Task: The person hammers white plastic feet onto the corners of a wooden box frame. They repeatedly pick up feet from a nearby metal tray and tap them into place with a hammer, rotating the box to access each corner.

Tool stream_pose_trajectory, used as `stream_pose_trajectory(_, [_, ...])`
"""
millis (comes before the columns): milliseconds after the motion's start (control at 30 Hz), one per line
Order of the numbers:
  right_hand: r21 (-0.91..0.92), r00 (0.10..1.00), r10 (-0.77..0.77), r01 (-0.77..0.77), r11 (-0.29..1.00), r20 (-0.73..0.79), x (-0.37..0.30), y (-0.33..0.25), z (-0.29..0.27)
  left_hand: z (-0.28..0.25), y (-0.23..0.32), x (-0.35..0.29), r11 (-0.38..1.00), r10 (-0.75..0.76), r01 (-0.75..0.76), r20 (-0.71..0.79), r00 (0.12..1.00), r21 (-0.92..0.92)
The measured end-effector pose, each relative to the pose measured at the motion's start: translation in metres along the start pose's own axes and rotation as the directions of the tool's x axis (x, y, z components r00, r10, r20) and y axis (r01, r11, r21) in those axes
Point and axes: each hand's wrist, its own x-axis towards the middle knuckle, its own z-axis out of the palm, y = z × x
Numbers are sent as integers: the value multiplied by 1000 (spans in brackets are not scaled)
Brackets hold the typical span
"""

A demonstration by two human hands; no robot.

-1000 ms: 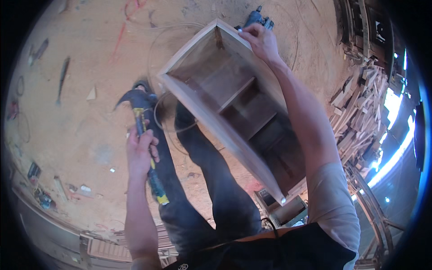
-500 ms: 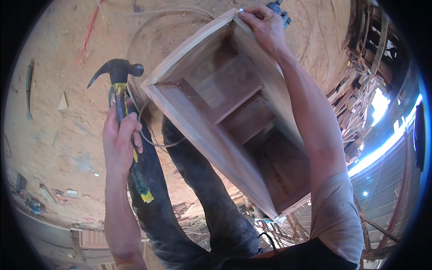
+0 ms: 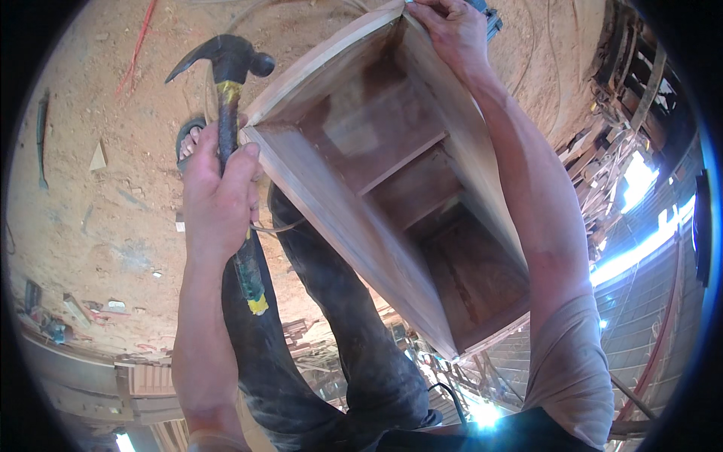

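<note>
My left hand [image 3: 218, 192] is wrapped round the handle of a claw hammer [image 3: 231, 64], whose dark head points away from me. Yellow and green marks show on the handle. Just right of that hand is the near-left corner of an open wooden cabinet box [image 3: 327, 200]; I cannot tell whether they touch. The box stands tilted, its inside facing up, with dividers across it. At its far corner my right hand [image 3: 456, 34] is closed on the edge, thumb and fingers at the rim. Something small and pale shows by those fingertips, too small to name.
A blue-grey tool [image 3: 493, 22] lies partly hidden behind my right hand. A pale cord [image 3: 282, 227] loops near my legs. On the sandy floor are a dark rod [image 3: 42, 139] and a wood offcut [image 3: 99, 157]. Scrap wood [image 3: 595, 177] is heaped at right.
My left hand has moved the hammer away from me and to the right, nearer the cabinet box's corner. The box and my right hand sit slightly higher in view. Both grips are kept.
</note>
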Motion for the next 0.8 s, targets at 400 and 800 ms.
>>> stream_pose_trajectory(400, [16, 999, -33, 33, 999, -38, -9, -17, 2, 83, 42, 72, 694, 533, -524, 136, 835, 494])
stream_pose_trajectory(800, [-55, 1000, -22, 22, 998, -10, -6, -13, -2, 116, 60, 106, 556, 585, -552, 179, 791, 621])
